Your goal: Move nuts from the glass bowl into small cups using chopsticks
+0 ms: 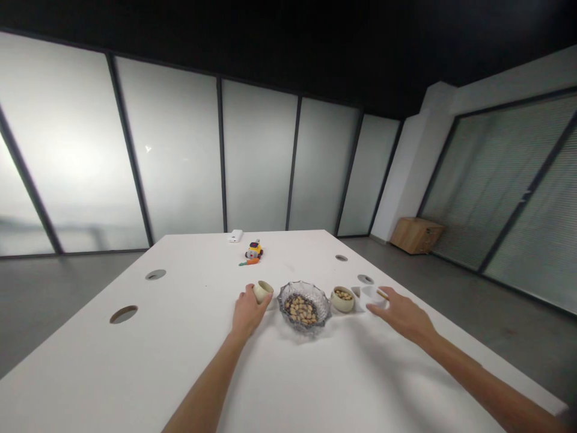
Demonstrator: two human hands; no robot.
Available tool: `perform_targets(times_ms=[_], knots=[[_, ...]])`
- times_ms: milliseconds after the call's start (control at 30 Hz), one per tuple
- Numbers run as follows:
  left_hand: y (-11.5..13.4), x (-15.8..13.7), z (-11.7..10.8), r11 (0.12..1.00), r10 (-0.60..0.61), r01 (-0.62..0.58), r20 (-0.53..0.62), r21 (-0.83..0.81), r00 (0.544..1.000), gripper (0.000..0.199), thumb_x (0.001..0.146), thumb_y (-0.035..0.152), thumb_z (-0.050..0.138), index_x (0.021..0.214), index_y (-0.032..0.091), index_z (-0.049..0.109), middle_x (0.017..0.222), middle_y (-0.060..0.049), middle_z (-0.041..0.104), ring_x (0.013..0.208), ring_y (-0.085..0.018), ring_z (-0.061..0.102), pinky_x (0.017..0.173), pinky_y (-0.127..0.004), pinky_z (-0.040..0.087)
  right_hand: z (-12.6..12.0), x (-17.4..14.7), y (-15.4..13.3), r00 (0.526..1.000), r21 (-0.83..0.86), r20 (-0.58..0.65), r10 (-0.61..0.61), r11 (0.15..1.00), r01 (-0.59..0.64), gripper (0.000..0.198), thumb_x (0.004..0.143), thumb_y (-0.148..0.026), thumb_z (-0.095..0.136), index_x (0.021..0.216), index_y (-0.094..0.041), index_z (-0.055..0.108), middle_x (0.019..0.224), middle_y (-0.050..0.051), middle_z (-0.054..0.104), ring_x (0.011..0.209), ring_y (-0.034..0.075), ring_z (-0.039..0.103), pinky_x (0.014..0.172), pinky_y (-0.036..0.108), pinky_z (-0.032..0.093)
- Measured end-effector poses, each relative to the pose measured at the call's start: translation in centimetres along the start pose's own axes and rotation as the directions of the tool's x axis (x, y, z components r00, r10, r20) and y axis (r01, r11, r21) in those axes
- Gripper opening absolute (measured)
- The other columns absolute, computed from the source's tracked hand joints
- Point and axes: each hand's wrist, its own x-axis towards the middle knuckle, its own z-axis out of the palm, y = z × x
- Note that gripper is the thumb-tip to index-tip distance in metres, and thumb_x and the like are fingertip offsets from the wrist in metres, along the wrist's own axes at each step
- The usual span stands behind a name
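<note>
My left hand (249, 313) is wrapped round a small cream cup (262, 291), tilted, its opening turned toward the right. Just right of it stands a clear faceted glass bowl (323, 310) with pale brown nuts (301, 308) and darker bits in it. Beside that bowl is a second cream cup (341, 305), upright, with more nuts inside. Farther right, my right hand (399, 310) grips a small white bowl (370, 294) between thumb and fingers. A short tan stick (383, 294) shows by the fingertips; whether the hand holds it too I cannot tell.
On the white table (189, 337) a yellow toy vehicle (255, 249), an orange toy carrot (250, 262) and a white box-like device (235, 236) lie toward the far edge. Round holes (123, 314) pierce the tabletop at both sides. A wooden cabinet (415, 235) stands on the floor.
</note>
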Motion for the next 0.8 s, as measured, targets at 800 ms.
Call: perform_targets(times_ms=[800], knots=[[-0.6, 0.0, -0.1, 0.994, 0.054, -0.056, 0.019, 0.099, 0.998, 0.055, 0.1, 0.057, 0.049, 0.14, 0.018, 0.05, 0.125, -0.019, 0.071, 0.123, -0.034, 0.066, 0.099, -0.04, 0.048, 0.5, 8.5, -1.3, 0.887, 0.043, 0.375, -0.271, 0.96, 0.276, 0.063, 0.069, -0.029, 0.079, 0.131, -0.024, 0.073, 0.135, 0.009, 0.073, 0.124, 0.028, 0.069, 0.097, 0.036, 0.055]])
